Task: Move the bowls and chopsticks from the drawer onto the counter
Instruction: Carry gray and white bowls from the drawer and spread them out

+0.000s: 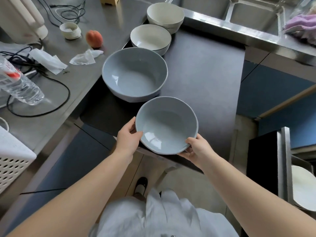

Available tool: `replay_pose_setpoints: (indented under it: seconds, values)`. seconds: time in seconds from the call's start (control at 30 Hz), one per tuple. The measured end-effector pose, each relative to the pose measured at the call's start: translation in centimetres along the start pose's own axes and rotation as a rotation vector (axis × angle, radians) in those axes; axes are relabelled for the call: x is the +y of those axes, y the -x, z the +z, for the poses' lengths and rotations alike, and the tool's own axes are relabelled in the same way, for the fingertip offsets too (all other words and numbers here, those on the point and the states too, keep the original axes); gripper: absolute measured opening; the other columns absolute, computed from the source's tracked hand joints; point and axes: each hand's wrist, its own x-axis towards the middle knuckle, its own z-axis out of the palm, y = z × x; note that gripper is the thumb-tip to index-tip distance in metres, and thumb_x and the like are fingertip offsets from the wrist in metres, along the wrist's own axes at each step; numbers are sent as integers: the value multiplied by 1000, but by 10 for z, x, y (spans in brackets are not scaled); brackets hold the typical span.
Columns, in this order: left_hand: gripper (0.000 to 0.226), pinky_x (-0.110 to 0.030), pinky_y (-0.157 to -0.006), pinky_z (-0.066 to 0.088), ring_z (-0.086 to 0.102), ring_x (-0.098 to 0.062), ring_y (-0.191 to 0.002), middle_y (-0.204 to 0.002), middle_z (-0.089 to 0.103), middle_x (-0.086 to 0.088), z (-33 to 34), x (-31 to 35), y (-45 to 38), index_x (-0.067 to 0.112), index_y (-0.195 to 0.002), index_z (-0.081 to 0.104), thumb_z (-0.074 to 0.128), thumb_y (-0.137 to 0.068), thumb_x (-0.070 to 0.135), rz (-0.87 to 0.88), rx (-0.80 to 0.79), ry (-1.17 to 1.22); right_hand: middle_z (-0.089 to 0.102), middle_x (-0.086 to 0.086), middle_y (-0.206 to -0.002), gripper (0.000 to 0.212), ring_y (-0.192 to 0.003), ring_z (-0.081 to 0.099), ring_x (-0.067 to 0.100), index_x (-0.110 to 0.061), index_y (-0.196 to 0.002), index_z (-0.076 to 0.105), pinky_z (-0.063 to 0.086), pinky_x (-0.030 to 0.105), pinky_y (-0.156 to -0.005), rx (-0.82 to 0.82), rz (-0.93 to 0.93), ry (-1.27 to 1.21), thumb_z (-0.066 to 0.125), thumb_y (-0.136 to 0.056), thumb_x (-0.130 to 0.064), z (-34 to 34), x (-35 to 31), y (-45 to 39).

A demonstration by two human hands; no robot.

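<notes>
A small grey-blue bowl (166,124) is held tilted above the front edge of the open drawer (201,86). My left hand (129,138) grips its left rim and my right hand (196,148) grips its lower right rim. Behind it in the drawer sit a larger grey-blue bowl (135,73), then a cream bowl with a dark rim (150,38), then a stack of cream bowls (165,17) at the far end. I see no chopsticks.
The steel counter (56,93) to the left holds a peach (94,38), crumpled tissues (83,57), a plastic bottle (18,82), black cables and a small white cup (70,30). A sink (253,16) lies at the back right. A white perforated basket (12,158) sits front left.
</notes>
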Motion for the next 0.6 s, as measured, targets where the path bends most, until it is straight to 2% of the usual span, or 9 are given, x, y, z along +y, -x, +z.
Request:
replay_pose_setpoints:
  seconds: [0.17, 0.3, 0.43, 0.6]
  values:
    - [61, -42, -99, 51, 58, -14, -117, -125, 64, 8, -6, -2, -9, 28, -138, 53, 56, -88, -6, -2, -4, -15, 62, 3, -102, 44, -101, 60, 28, -24, -96, 59, 55, 46, -71, 0, 13, -2, 34, -87, 11, 8, 4, -10]
    - [62, -41, -101, 50, 56, -14, -120, -131, 61, 6, -8, 1, -16, 25, -142, 49, 58, -89, -6, -6, -17, -15, 63, 4, -106, 43, -103, 60, 28, -24, -98, 59, 54, 46, -76, 1, 6, -7, 36, -88, 11, 10, 5, -15]
    - [61, -39, -103, 48, 56, -13, -119, -132, 60, 5, -10, 5, -19, 23, -142, 48, 57, -90, -7, 0, -20, -15, 63, 5, -112, 45, -108, 59, 29, -24, -107, 59, 56, 43, -75, 1, 2, -4, 37, -89, 10, 13, 7, -20]
    - [60, -36, -102, 48, 56, -8, -112, -117, 60, 12, -15, 11, -26, 23, -141, 48, 57, -90, -7, 11, -29, -6, 60, 7, -126, 48, -117, 58, 30, -21, -127, 54, 58, 43, -75, -11, 3, -29, 40, -91, 7, 18, 9, -25]
